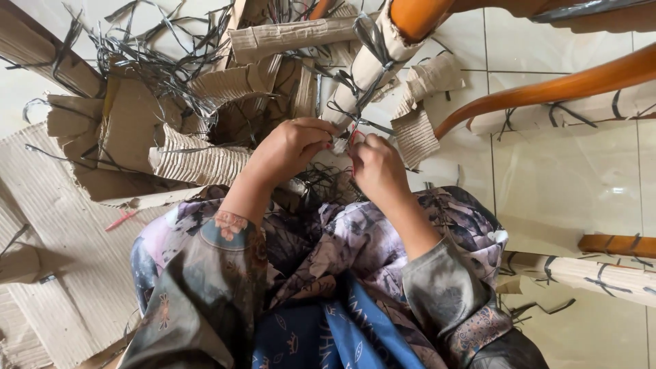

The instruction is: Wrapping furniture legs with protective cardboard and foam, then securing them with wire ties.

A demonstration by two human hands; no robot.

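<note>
Cardboard-wrapped chair leg [369, 65] between both hands.

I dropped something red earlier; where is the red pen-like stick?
Head view, left side: the red stick lies on the flat cardboard sheet, beside the left sleeve.

A pale glossy tiled floor [560, 171] was seen beneath everything. Flat corrugated cardboard sheets [61, 232] were spread over its left side, and torn cardboard pieces [198, 160] were heaped there with tangled dark plastic straps [157, 65]. A small red object [121, 219] was left on the sheets.
</note>
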